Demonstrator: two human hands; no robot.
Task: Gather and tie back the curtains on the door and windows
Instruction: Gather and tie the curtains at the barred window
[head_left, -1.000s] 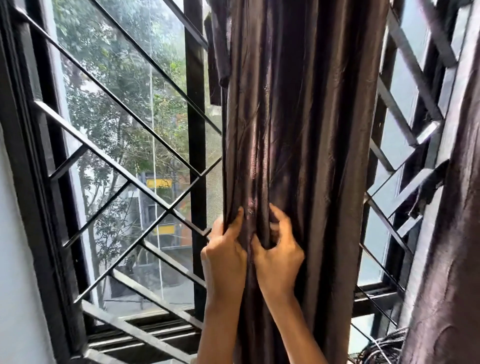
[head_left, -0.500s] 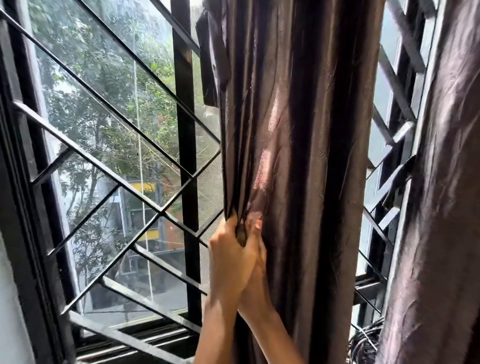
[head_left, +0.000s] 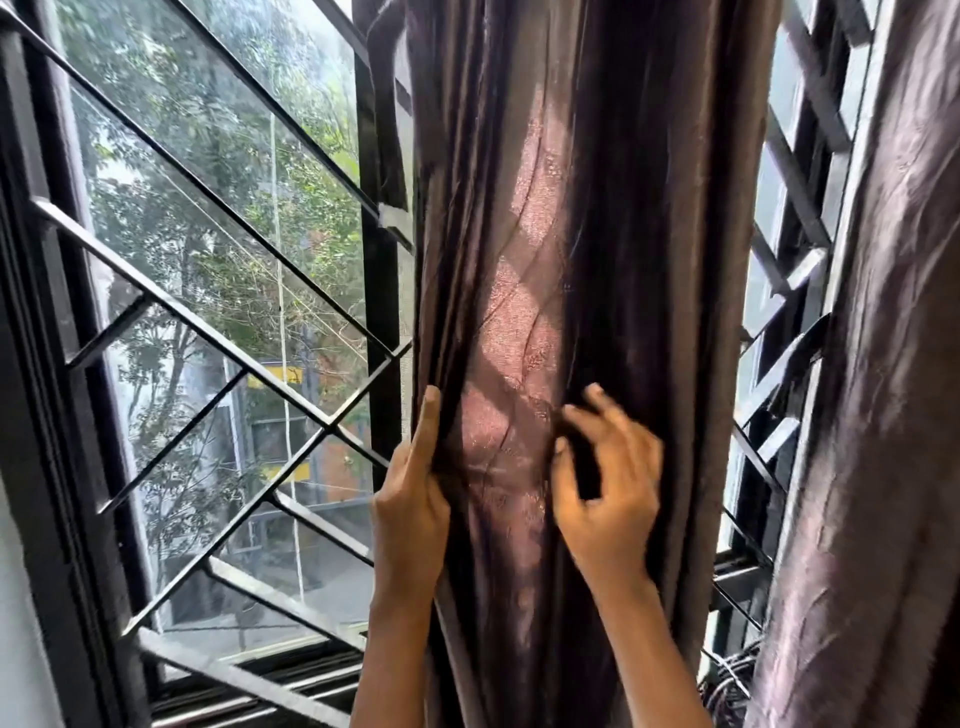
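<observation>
A dark brown, shiny curtain (head_left: 649, 260) hangs in folds down the middle of the window. My left hand (head_left: 413, 488) grips its left edge at waist height, thumb lying straight up along the hem and fingers hidden behind the cloth. My right hand (head_left: 608, 483) is blurred in front of the curtain's middle folds, fingers spread and loosely curled, with no cloth plainly held. Between the two hands a thin stretch of cloth lets light through. A second brown curtain (head_left: 893, 415) hangs at the right edge.
A black metal grille (head_left: 332, 431) with diagonal bars covers the window glass on the left, and more bars (head_left: 789, 280) show between the two curtains. A black window frame (head_left: 47, 467) stands at far left. Dark cables (head_left: 727, 680) lie at the sill, lower right.
My hands were pressed together at the curtain's left edge; now my right hand has moved right, away from the left, and the cloth between them is spread out.
</observation>
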